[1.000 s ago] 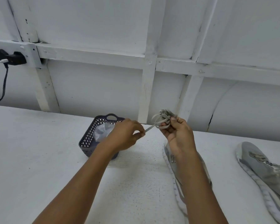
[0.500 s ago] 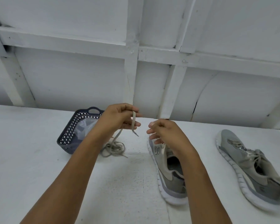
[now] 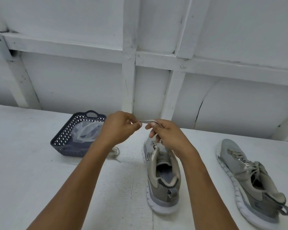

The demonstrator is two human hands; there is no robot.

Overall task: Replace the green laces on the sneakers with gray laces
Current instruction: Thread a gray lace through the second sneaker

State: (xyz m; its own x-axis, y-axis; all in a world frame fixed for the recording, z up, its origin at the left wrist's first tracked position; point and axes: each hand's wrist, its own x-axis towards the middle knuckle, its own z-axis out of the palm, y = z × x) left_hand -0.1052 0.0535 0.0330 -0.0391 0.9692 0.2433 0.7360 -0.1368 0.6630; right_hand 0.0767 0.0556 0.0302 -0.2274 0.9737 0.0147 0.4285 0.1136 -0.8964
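Observation:
A gray lace (image 3: 147, 121) is stretched between my two hands above the table. My left hand (image 3: 119, 127) pinches one part of it and my right hand (image 3: 166, 132) pinches it a little further along. The rest of the lace lies bunched on the table (image 3: 114, 152) under my left forearm. Below my right hand stands an unlaced gray sneaker (image 3: 162, 173), toe pointing away from me. A second gray sneaker (image 3: 249, 180) lies at the right, laced with a pale lace.
A dark perforated basket (image 3: 68, 138) holding a clear plastic bag (image 3: 86, 131) sits left of my hands. The white table (image 3: 32, 171) runs back to a white panelled wall (image 3: 156, 63).
The view has tilted down and both sneakers show fully. My hands have come together and my right hand has taken hold of the lace that my left hand was holding alone.

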